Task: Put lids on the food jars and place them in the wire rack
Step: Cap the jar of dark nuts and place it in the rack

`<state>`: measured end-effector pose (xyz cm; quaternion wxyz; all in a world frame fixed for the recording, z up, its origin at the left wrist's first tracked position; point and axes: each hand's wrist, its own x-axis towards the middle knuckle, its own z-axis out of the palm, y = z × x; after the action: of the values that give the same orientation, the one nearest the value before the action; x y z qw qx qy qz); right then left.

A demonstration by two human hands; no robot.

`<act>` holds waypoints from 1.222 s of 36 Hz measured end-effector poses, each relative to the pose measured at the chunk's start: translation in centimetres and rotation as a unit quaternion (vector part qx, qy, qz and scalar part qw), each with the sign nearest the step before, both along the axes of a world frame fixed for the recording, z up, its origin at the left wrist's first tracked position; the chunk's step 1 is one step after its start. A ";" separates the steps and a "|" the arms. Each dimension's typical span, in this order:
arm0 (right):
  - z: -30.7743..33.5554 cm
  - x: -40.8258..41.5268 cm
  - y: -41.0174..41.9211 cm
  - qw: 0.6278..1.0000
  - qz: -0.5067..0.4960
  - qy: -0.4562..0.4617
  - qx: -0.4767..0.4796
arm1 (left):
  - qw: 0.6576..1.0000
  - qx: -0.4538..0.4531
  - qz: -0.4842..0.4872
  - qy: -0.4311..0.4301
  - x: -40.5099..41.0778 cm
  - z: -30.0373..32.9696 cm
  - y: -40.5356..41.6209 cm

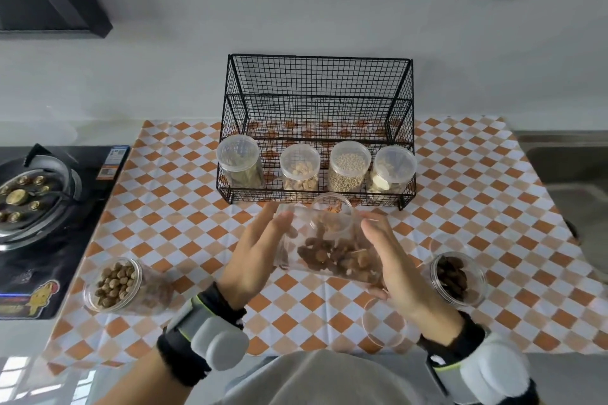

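Wire rack [317, 102] holds 4 lidded jars [349, 166] in its front row. Just in front of rack: left hand [253, 253] and right hand [391, 260] clamp a tilted clear jar [329, 250] of brown pieces; lid state unclear, another jar [332, 205] half hidden behind.

stove [49, 240] stickers, print too blurred

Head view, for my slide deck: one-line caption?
Both hands hold a jar before the rack with four jars.
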<state>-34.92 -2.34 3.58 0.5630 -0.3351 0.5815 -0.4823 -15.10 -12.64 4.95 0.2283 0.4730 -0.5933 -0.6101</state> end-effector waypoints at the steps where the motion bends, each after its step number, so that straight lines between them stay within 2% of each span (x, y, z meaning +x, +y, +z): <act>1: 0.1 0.0 0.1 1.000 0.014 0.020 -0.004 | 1.000 0.011 0.012 0.012 0.0 -0.2 -0.2; 4: -0.2 0.7 0.3 0.990 0.015 0.136 -0.040 | 0.997 0.061 0.042 0.018 -0.3 -0.1 -0.3; 6: -0.6 1.1 0.3 0.985 -0.018 0.159 -0.064 | 0.997 0.055 0.048 0.031 -0.6 0.3 -0.2; 12: -0.1 2.2 -0.9 0.980 -0.095 0.141 -0.107 | 0.994 -0.013 0.097 0.051 -0.6 0.1 0.5; 18: 0.7 1.8 -2.0 0.977 -0.112 0.128 -0.128 | 0.987 -0.061 0.124 0.085 -0.8 1.0 0.6; 23: 0.6 1.5 -2.3 0.979 -0.095 0.134 -0.118 | 0.993 -0.062 0.079 0.064 -0.3 0.3 -0.6; 28: -0.7 1.5 -2.6 0.991 -0.083 0.069 -0.083 | 0.997 -0.047 0.005 0.054 0.1 0.9 -1.5; 35: -2.2 2.6 -2.8 0.997 -0.042 0.002 -0.057 | 0.992 -0.129 -0.003 0.006 1.6 2.3 -3.8; 40: -2.4 2.9 -3.2 0.998 0.013 0.056 -0.011 | 0.967 -0.248 -0.008 -0.062 2.2 4.6 -5.8; 44: -3.2 2.9 -3.3 0.995 0.020 0.095 0.009 | 0.956 -0.277 0.012 -0.091 2.6 6.0 -8.1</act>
<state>-31.98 -5.65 0.39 0.5180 -0.3855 0.6298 -0.4318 -12.46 -20.79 10.95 0.3023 0.4517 -0.7518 -0.3734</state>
